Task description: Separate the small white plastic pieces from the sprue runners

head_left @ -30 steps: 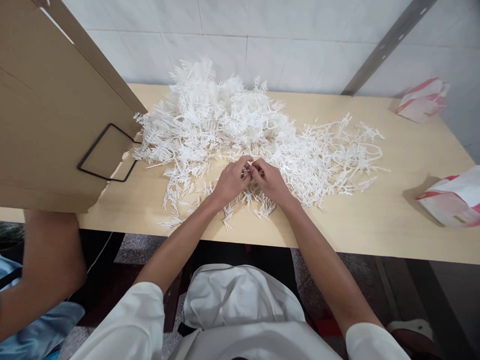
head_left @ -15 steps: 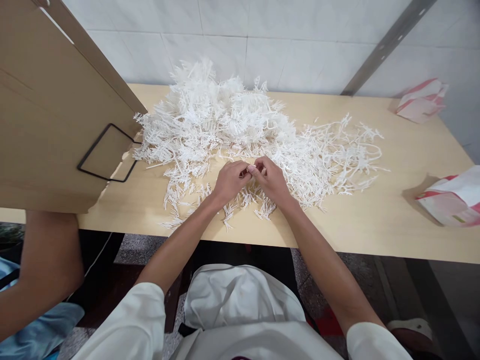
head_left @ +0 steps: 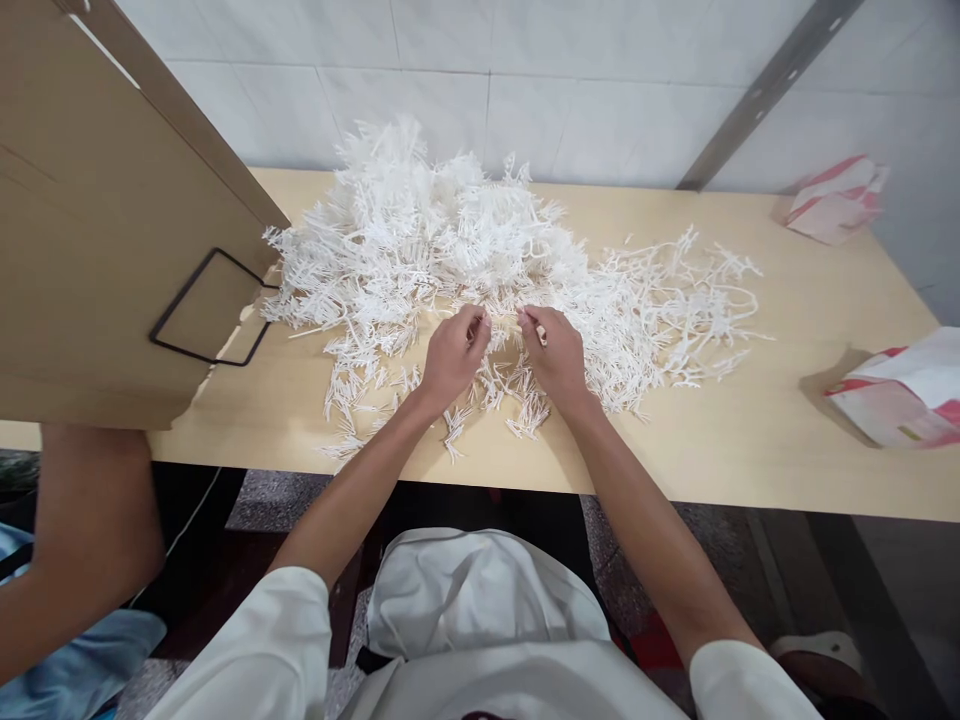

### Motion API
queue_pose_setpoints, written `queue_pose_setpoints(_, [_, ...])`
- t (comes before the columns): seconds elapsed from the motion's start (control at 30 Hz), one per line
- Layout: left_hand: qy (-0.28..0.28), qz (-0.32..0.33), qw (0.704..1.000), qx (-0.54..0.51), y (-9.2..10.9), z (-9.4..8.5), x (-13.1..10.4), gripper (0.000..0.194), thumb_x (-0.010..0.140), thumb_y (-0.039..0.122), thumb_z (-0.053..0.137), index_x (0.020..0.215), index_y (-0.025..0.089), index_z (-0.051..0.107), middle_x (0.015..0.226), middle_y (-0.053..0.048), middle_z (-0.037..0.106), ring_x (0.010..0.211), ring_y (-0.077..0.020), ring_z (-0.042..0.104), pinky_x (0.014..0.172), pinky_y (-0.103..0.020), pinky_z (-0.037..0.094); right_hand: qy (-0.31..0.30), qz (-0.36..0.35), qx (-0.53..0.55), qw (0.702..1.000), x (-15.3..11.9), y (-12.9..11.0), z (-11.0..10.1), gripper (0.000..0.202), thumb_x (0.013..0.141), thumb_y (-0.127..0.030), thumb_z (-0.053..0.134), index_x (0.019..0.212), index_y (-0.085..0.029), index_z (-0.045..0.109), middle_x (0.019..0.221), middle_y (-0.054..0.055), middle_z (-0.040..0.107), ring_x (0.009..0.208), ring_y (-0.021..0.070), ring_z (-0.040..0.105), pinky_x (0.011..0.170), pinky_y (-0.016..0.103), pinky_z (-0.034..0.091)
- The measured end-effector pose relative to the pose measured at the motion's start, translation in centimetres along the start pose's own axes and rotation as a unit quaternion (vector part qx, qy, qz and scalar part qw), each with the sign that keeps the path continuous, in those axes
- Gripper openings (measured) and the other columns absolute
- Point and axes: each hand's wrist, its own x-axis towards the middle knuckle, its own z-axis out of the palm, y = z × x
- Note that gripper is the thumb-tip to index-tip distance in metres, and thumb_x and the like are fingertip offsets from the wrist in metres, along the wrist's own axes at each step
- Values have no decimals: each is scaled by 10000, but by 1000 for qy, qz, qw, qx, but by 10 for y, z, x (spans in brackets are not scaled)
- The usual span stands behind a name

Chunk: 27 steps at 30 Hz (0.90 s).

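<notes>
A large heap of thin white branching pieces [head_left: 390, 240] lies on the light wooden table [head_left: 750, 440]. At the heap's near edge my left hand [head_left: 455, 352] is closed, thumb and fingers pinched together. A short gap to its right is my right hand [head_left: 553, 350], also pinched. What either hand holds is too small to make out against the white pieces behind. Small loose clusters [head_left: 529, 412] lie between and below my hands, and longer, sparser strands [head_left: 690, 300] spread to the right.
On the left stands a cardboard panel [head_left: 97, 240] with a black wire frame [head_left: 206, 310] at its lower edge. Another person's arm [head_left: 97, 500] shows below it. Two red-and-white packages [head_left: 840, 200] sit at the right. A tiled wall [head_left: 600, 120] rises behind.
My hands, which met at the fingertips, have moved apart, the left slightly left and the right slightly right. The view has shifted a little.
</notes>
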Motion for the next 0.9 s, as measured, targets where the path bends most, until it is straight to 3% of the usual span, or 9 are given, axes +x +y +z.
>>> queue_pose_setpoints(0.1, [-14, -53, 992, -116, -4, -1, 4, 150, 975, 364, 431, 1033, 238, 487, 728, 25, 572, 635, -104, 538, 610, -241, 411, -5, -34, 49, 998, -1, -3, 2, 345, 992, -370, 382, 1164, -236, 649, 1266, 88, 660, 1193, 223, 592, 1027, 423, 454])
queue_pose_setpoints(0.17, [-30, -57, 986, -154, -6, 0, 6, 125, 966, 343, 454, 1029, 238, 476, 770, 18, 596, 674, -101, 568, 635, -234, 438, -17, -19, 91, 995, -3, -7, 1, 377, 993, -394, 383, 1246, -253, 623, 1285, 70, 659, 1181, 218, 609, 1018, 426, 473])
queue_pose_setpoints(0.23, [-31, -45, 985, -161, -5, 0, 6, 119, 961, 341, 468, 1013, 235, 483, 839, 1, 630, 727, -105, 589, 677, -239, 457, -28, 17, 132, 991, -5, -12, -2, 418, 996, -445, 367, 1298, -269, 597, 1187, 52, 708, 1045, 207, 663, 920, 404, 520])
queue_pose_setpoints(0.37, [-10, -24, 994, -105, 1, -1, 3, 188, 977, 358, 434, 1112, 245, 498, 912, -22, 658, 769, -121, 600, 726, -260, 463, -29, 64, 159, 985, -4, -17, -6, 456, 956, -554, 416, 1087, -237, 717, 910, 33, 747, 807, 184, 672, 751, 340, 530])
queue_pose_setpoints(0.43, [-4, -23, 996, -90, 2, -2, 2, 230, 982, 360, 418, 1169, 248, 492, 921, -25, 658, 767, -121, 596, 726, -259, 459, -29, 60, 159, 985, -3, -15, -4, 411, 908, -566, 515, 997, -228, 731, 910, 35, 750, 789, 178, 668, 740, 326, 528])
queue_pose_setpoints(0.5, [0, -30, 995, -97, 2, -2, 3, 259, 974, 381, 440, 1184, 242, 501, 902, -23, 653, 768, -120, 591, 723, -251, 456, -31, 51, 160, 985, -3, -13, -2, 360, 900, -540, 548, 1030, -247, 712, 980, 32, 751, 810, 173, 676, 758, 322, 530])
queue_pose_setpoints(0.63, [-61, -38, 992, -108, -1, -2, 6, 301, 912, 484, 544, 1039, 219, 608, 869, -12, 659, 716, -113, 563, 676, -239, 441, -36, 30, 154, 987, -4, -10, 0, 306, 952, -490, 488, 1148, -309, 638, 1065, 8, 733, 892, 169, 689, 805, 319, 519])
queue_pose_setpoints(0.73, [-103, 3, 992, -72, -1, -1, 5, 312, 939, 480, 490, 903, 203, 629, 793, -1, 644, 667, -112, 530, 644, -246, 405, -26, 23, 109, 993, -6, -10, 0, 290, 958, -496, 473, 1099, -293, 628, 1000, 12, 729, 853, 170, 675, 776, 312, 503])
queue_pose_setpoints(0.9, [-58, 55, 994, 74, 4, 5, 0, 203, 907, 276, 498, 722, 197, 522, 645, 11, 550, 631, -135, 467, 714, -291, 385, 4, -47, -33, 998, -9, -11, 8, 295, 1008, -383, 359, 1018, -241, 617, 883, 54, 698, 816, 196, 614, 770, 335, 463])
